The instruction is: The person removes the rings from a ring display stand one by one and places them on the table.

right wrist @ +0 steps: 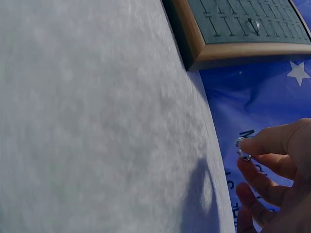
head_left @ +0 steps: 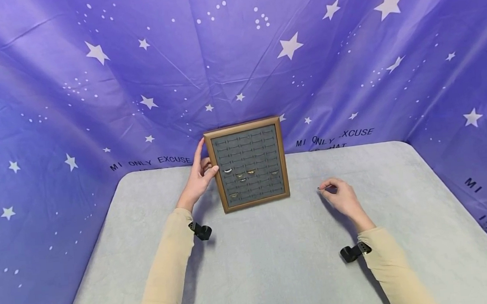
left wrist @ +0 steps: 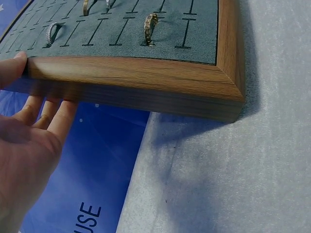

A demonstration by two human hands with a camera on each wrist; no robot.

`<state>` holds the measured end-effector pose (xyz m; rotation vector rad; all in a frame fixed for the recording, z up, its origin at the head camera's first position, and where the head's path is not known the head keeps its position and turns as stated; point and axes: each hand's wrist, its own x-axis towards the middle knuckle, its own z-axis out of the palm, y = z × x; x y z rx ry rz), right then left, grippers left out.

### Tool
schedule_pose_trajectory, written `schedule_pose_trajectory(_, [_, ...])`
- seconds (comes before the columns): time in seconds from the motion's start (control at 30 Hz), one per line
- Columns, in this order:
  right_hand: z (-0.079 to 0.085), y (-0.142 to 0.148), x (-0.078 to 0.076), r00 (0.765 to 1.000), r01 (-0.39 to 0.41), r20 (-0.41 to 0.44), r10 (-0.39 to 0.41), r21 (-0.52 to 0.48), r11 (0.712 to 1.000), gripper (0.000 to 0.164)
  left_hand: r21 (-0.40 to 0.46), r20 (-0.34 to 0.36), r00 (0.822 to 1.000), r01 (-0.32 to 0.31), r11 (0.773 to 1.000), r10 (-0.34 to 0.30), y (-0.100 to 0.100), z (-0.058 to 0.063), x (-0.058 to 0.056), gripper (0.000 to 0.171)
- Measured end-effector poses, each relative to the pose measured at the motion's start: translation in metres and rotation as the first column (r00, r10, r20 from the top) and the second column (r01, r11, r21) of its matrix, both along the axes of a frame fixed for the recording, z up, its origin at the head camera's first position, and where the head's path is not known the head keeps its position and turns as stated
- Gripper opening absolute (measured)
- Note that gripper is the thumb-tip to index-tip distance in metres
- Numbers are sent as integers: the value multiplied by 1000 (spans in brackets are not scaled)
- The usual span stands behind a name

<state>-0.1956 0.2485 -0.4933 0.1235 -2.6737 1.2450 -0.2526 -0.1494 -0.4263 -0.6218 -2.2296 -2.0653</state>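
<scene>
A wooden-framed ring display board (head_left: 247,147) with a dark grey slotted pad stands tilted upright on the table. My left hand (head_left: 198,181) grips its left edge, thumb on the front and fingers behind. Several rings sit in slots, among them a gold ring (left wrist: 150,29) and a silver ring (left wrist: 52,35) in the left wrist view. To the right of the board, my right hand (head_left: 340,197) is held above the table. Between its thumb and fingertips it pinches a silver ring (right wrist: 241,149), seen clearly in the right wrist view.
A pale grey cloth-covered table (head_left: 269,259) lies under both arms. Behind and at both sides hangs a purple-blue curtain (head_left: 235,52) with white stars and lettering. A black wrist camera (head_left: 201,231) is strapped to the left sleeve, another black camera (head_left: 354,252) to the right.
</scene>
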Motion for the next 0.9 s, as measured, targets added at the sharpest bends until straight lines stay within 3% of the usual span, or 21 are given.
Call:
schedule_pose_trajectory(0.4, [-9,12,2,997,-31,69,26,73,997,5,18,-21,1000,8,1000,-7,0,-4,0,84])
schedule_pose_trajectory(0.67, [-11,13,-2,993,-22,118,11,95,995,6,48,-26,1000,10,999,-8,-5,-27,-16,85])
schedule_pose_trajectory(0.9, [-9,13,-2,992,-24,123,13,83,996,7,38,-23,1000,4,999,-3,-4,-26,-16,85])
